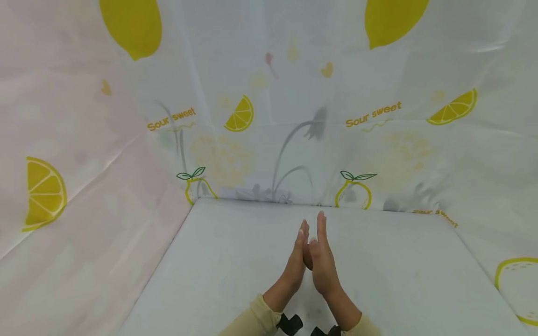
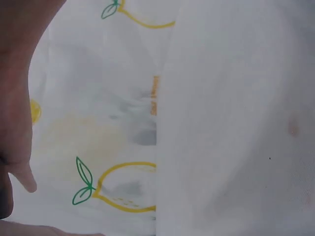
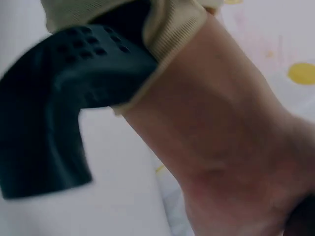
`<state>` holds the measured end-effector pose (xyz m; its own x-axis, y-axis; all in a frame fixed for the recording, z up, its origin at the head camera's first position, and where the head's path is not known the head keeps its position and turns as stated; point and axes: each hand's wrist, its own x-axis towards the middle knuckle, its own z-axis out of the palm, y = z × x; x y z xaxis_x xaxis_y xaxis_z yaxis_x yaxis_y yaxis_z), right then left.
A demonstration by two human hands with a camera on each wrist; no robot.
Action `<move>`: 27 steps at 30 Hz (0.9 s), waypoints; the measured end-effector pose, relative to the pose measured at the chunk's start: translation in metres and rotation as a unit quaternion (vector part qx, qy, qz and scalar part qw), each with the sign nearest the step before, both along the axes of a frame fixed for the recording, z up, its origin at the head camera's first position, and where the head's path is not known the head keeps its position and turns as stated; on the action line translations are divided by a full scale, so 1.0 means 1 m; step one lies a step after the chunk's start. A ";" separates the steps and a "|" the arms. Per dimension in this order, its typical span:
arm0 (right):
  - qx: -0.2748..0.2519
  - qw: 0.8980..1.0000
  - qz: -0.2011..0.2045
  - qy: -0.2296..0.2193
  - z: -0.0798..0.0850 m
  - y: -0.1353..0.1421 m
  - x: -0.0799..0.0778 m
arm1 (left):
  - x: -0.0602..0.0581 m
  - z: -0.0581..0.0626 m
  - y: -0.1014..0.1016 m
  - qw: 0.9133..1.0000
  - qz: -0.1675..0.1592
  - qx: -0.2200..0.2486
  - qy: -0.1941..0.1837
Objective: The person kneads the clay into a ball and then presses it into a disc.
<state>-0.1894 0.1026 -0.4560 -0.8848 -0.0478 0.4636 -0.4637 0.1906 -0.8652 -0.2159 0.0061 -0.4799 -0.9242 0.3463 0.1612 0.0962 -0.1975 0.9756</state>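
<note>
Both hands are raised over the white table, palms facing each other and fingers pointing up and forward. Between the palms sits a small dark brown rounded object (image 1: 308, 257), mostly hidden by the hands; its kind I cannot tell. My left hand (image 1: 295, 266) presses on it from the left with straight fingers. From the right, my right hand (image 1: 324, 268) lies flat against it, fingers also straight. Along the left edge of the left wrist view, part of the left hand (image 2: 15, 123) shows. In the right wrist view, the right wrist and heel of the hand (image 3: 236, 196) fill the middle.
The white table (image 1: 227, 247) stretches under and around the hands. Behind it hangs a pale curtain (image 1: 269, 154) printed with lemons, which also runs along both sides. Black wrist mounts (image 1: 290, 324) stick out near the beige sleeves (image 1: 252, 319).
</note>
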 end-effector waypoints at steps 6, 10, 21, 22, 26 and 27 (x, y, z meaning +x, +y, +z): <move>-0.034 0.999 -0.014 -0.016 0.006 0.016 -0.014 | 0.002 0.002 -0.006 0.990 -0.135 0.017 0.022; -0.017 0.999 -0.026 -0.009 0.002 0.022 -0.021 | 0.005 0.005 -0.010 0.985 -0.166 0.022 0.039; 0.067 0.994 -0.065 0.057 -0.037 0.014 -0.008 | -0.002 0.014 -0.007 0.992 -0.108 0.054 0.026; 0.076 0.992 -0.067 0.075 -0.039 0.011 -0.006 | -0.002 0.014 -0.007 0.994 -0.094 0.052 0.016; 0.092 0.989 -0.063 0.097 -0.040 -0.001 0.006 | -0.003 0.011 -0.006 0.998 -0.033 0.042 -0.019; 0.089 0.990 -0.059 0.095 -0.040 -0.003 0.008 | -0.004 0.011 -0.005 0.999 -0.019 0.036 -0.022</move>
